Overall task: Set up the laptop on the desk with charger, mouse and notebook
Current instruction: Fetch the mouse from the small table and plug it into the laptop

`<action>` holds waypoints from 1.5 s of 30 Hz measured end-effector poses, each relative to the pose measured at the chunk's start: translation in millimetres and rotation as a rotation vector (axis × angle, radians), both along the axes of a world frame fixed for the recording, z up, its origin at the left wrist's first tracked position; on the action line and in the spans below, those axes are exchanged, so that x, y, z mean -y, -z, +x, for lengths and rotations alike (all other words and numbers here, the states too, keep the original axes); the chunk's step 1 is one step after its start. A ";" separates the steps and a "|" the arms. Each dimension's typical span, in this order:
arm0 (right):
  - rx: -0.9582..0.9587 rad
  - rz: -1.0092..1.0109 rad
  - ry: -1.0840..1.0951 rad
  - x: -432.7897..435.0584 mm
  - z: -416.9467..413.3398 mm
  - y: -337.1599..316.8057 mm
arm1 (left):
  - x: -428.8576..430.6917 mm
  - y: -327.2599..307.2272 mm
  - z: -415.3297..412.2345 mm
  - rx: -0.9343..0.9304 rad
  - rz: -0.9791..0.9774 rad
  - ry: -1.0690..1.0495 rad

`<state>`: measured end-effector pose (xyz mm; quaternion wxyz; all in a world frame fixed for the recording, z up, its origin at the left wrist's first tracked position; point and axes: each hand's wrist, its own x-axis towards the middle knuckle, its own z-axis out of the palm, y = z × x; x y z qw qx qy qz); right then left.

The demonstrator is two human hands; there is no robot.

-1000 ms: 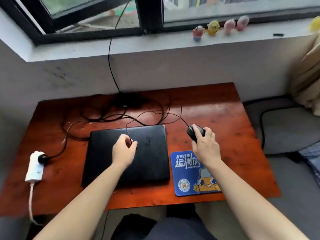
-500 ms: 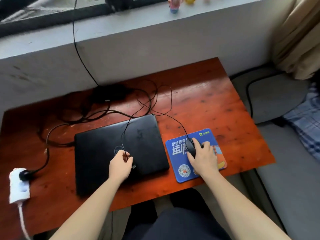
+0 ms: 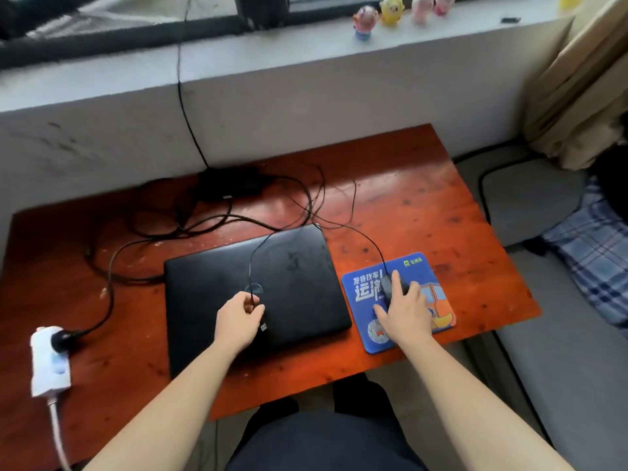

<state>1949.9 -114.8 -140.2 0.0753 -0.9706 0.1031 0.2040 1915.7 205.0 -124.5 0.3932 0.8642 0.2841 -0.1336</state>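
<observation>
Awaiting plug-in, mouse cable (image 3: 250, 266) pinched by left hand (image 3: 238, 321) over closed laptop (image 3: 299, 300); right hand (image 3: 406, 314) rests on mouse (image 3: 387, 286) beside it; notebook unseen.

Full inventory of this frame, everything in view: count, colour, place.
closed black laptop: one, black, middle of desk
blue printed mouse pad: one, blue with orange picture, right of laptop
black wired mouse: one, black, on the mouse pad
thin black mouse cable: one, black, runs over the laptop lid, USB plug by the left hand
black charger brick: one, black, back of desk among tangled cables
white power strip: one, white, left desk edge, black plug in it
red-brown wooden desk: one, below the window
small toy figures: four, pink and yellow, on the windowsill
beige curtain: one, upper right
blue plaid cloth: one, right edge
left hand: pinches the mouse cable
right hand: rests on the mouse
</observation>
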 end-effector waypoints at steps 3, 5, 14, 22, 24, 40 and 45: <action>0.014 -0.054 -0.091 -26.1 12.9 -12.8 | -29.9 -27.4 13.2 0.120 -0.012 -0.082; 0.052 -0.059 -0.129 -49.1 24.4 -23.6 | -51.1 -45.5 24.9 0.210 -0.001 -0.145; 0.058 0.071 -0.526 -199.4 42.7 -47.1 | -167.7 -85.6 7.8 0.627 -0.067 -0.816; -0.160 -0.026 -0.817 -250.9 -7.5 -7.2 | -211.2 -22.6 -34.8 0.433 -0.413 -0.984; -0.139 -0.048 -0.813 -251.7 -11.3 -2.3 | -211.5 -13.7 -35.6 0.407 -0.508 -1.006; 0.127 0.259 -0.962 -315.2 22.8 15.8 | -193.6 30.7 -28.0 0.260 -0.573 -1.228; 0.118 0.190 -1.028 -344.3 32.6 38.8 | -203.9 47.0 -25.2 0.248 -0.437 -1.163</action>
